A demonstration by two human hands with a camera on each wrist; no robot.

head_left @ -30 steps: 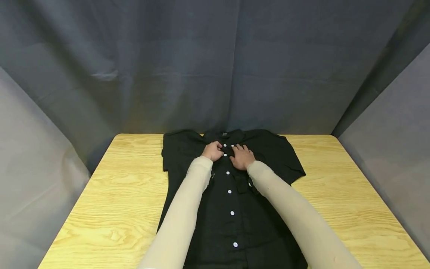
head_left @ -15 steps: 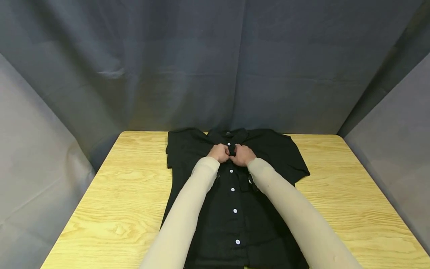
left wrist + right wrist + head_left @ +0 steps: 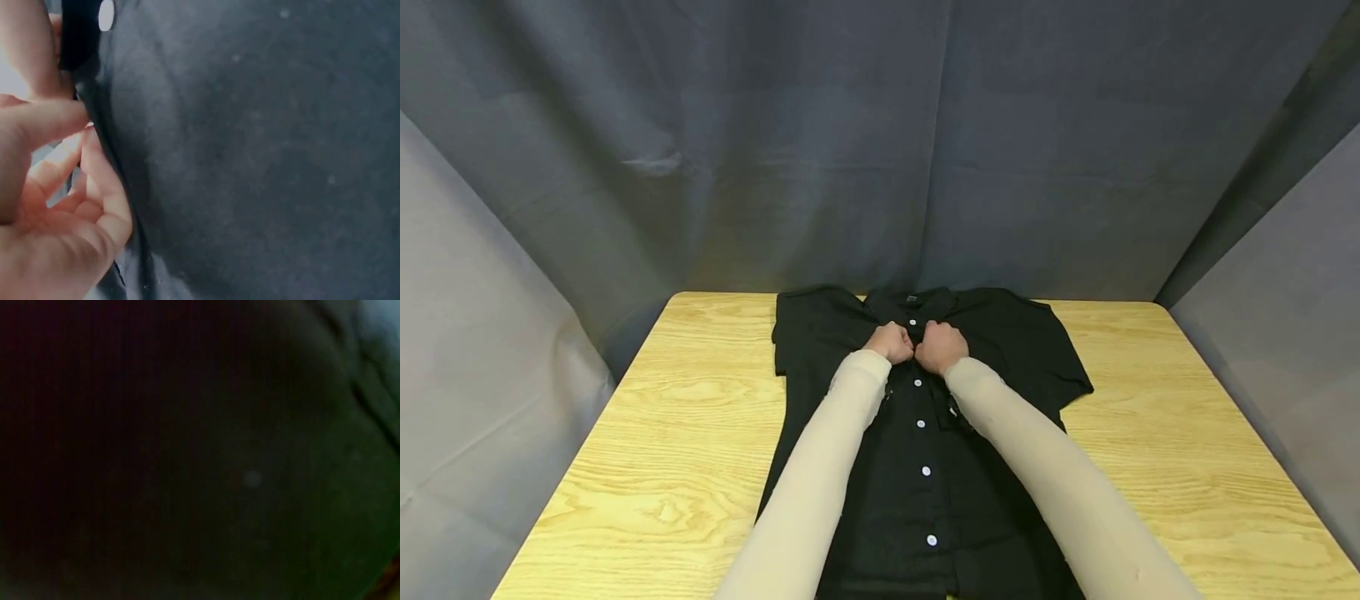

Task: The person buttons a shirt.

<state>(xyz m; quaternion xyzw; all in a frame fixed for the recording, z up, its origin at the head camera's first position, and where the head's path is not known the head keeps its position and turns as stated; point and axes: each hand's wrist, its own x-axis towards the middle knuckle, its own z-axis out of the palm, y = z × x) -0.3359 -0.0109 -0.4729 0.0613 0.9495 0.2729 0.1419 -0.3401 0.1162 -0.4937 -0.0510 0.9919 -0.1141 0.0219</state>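
Note:
A black short-sleeved shirt lies spread front side up, collar at the far end, with several white buttons down its middle. My left hand pinches the front opening a little below the collar. In the left wrist view, the thumb and fingertips of the left hand meet at the fabric edge, with a white button above them. Close beside it, my right hand has its fingers curled on the opposite side of the opening, gripping the cloth. Its fingertips are hidden in the head view. The right wrist view is almost black.
The shirt lies on a light wood-grain table, whose surface shows on both sides of it. A dark grey curtain hangs right behind the far edge. Pale fabric panels stand at left and right.
My right hand, spread flat on the shirt a second ago, has curled its fingers and come in beside the left hand. The left hand has closed in on the opening. The head view has shifted slightly.

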